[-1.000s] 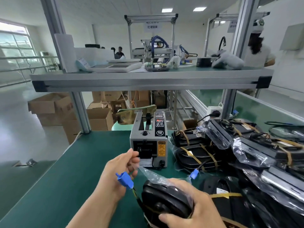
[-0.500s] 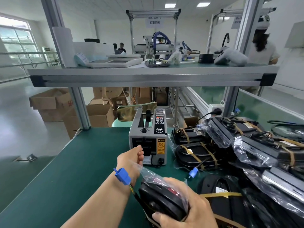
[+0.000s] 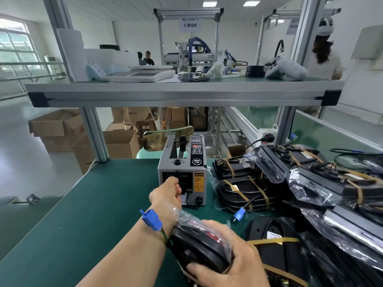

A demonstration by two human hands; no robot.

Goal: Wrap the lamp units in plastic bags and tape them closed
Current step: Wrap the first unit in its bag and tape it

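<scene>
Gripping bagged lamp unit (image 3: pixel 199 248), right hand (image 3: pixel 232 262); long axis points toward tape dispenser (image 3: pixel 184 162); left hand (image 3: pixel 167 193) at slot, grasp unclear.

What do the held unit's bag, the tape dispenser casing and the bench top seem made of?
Clear bag over black lamp unit: thin glossy plastic film, crinkled, glaring. Grey boxy tape dispenser: probably painted metal, matt, crisp edges. Dark green bench top: likely rubber matting, little sheen.
</scene>
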